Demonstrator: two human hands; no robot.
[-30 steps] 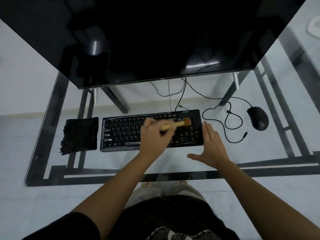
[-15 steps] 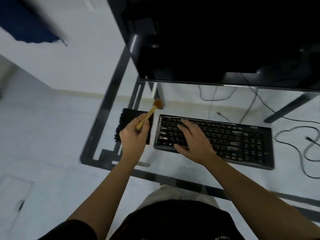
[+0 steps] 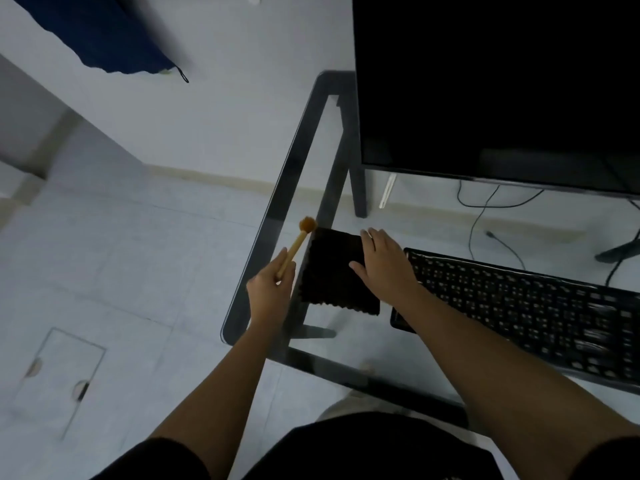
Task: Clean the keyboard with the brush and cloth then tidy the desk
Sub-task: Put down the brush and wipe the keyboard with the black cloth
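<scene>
A black keyboard (image 3: 540, 306) lies on the glass desk (image 3: 256, 258), running off to the right. Left of it lies a dark folded cloth (image 3: 332, 275). My left hand (image 3: 270, 285) is shut on a small wooden-handled brush (image 3: 299, 242), whose brown bristle head points up and away over the desk's left edge, just left of the cloth. My right hand (image 3: 384, 261) rests flat with fingers spread on the cloth's right part, between the cloth and the keyboard's left end.
A large black monitor (image 3: 495, 84) stands above the keyboard at the upper right. Cables (image 3: 481, 209) hang behind it. The desk's left rim and dark frame run close to my left hand. Tiled floor and a blue fabric (image 3: 104, 36) lie to the left.
The view swung left. My left hand carried the brush from the keyboard's right part to the desk's left edge. My right hand moved from the keyboard onto the cloth.
</scene>
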